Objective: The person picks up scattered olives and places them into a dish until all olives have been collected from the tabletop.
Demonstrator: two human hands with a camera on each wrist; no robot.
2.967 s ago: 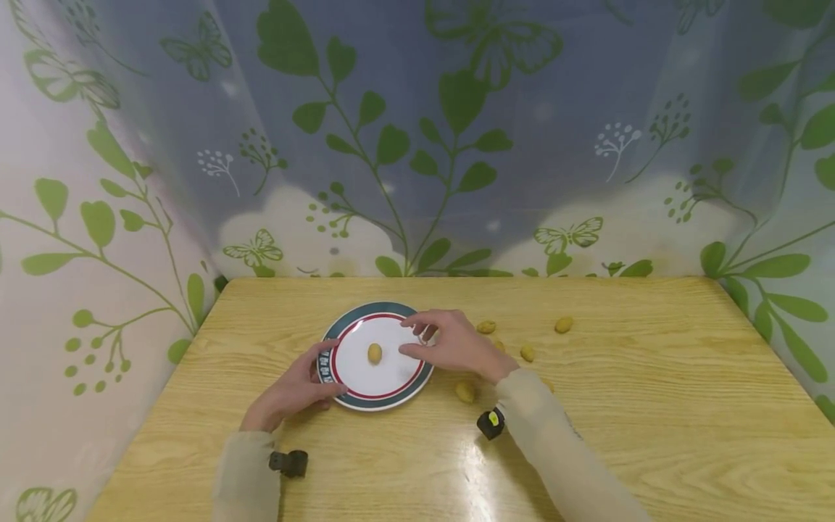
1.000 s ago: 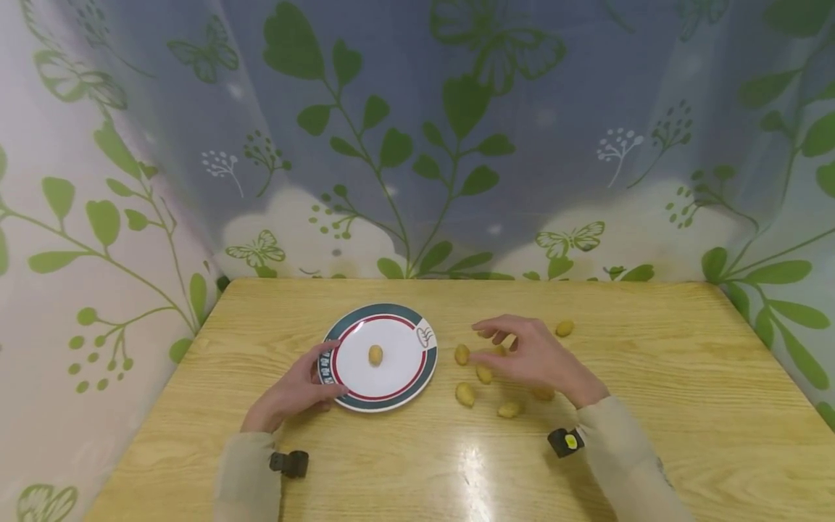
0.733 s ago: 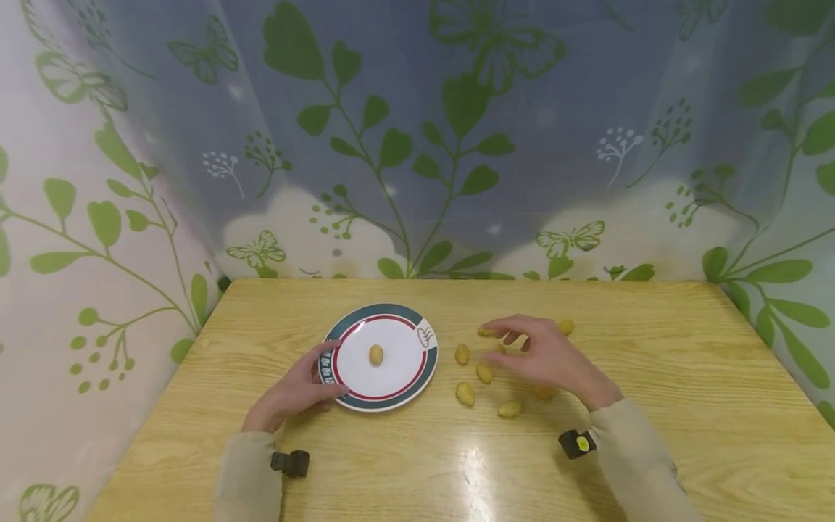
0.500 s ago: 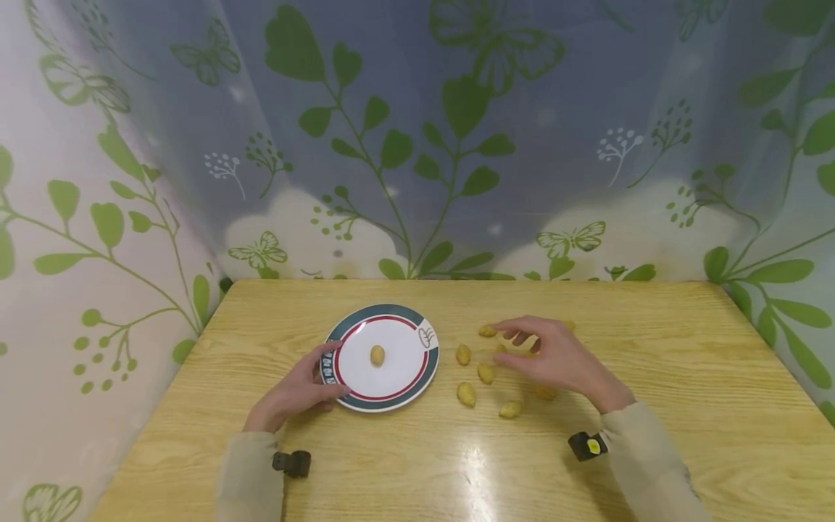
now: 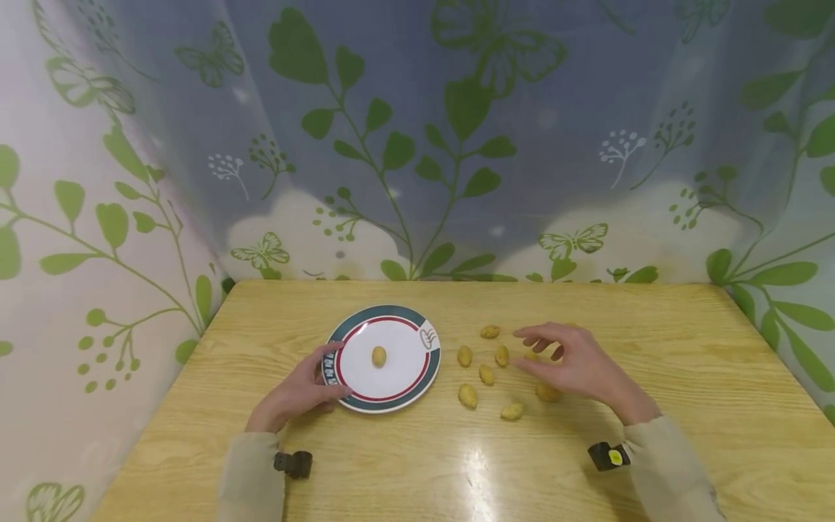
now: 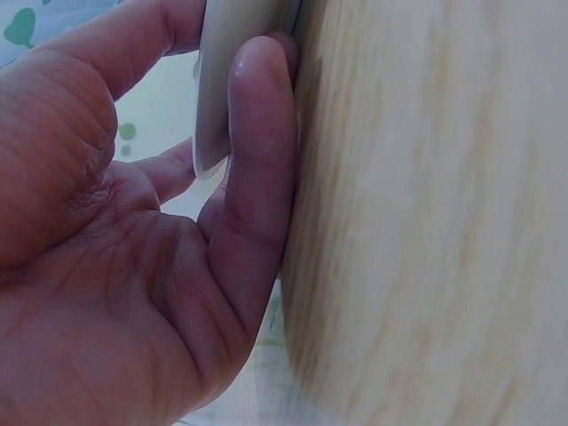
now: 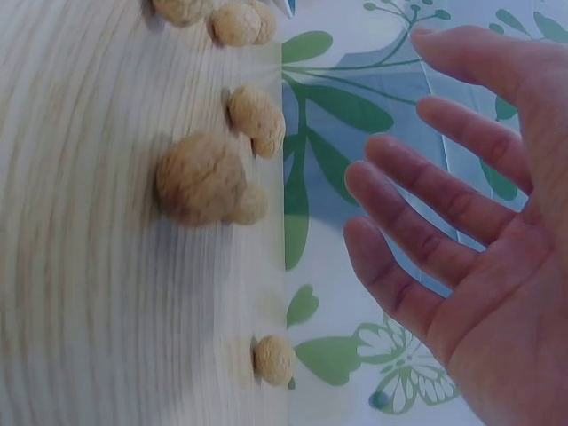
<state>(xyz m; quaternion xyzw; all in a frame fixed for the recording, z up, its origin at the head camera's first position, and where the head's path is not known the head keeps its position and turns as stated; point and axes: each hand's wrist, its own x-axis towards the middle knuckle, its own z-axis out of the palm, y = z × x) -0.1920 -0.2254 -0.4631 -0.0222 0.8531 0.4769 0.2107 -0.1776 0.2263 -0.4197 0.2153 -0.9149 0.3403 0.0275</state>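
In the head view a round white plate [image 5: 385, 313] with a blue-green rim and a red ring lies left of centre on the table. My left hand [image 5: 301, 390] holds its left edge, thumb and fingers on either side of the rim, as the left wrist view shows. A single yellow-brown, wrinkled oval piece, like an unshelled nut [image 5: 379, 357], rests near the plate's middle. My right hand [image 5: 577, 364] hovers over the right side of several similar oval pieces [image 5: 501, 356]. Its fingers are relaxed and apart, holding nothing in the right wrist view.
The wooden table [image 5: 385, 464] has its far edge against a patterned curtain [image 5: 417, 181]. The loose pieces lie scattered right of the plate, one [image 5: 512, 412] nearest the front. Part of the group is hidden behind my right hand.
From over the plate's right side, my right hand has drawn back rightward across the loose pieces, uncovering several of them. My left hand and the plate have stayed in place.
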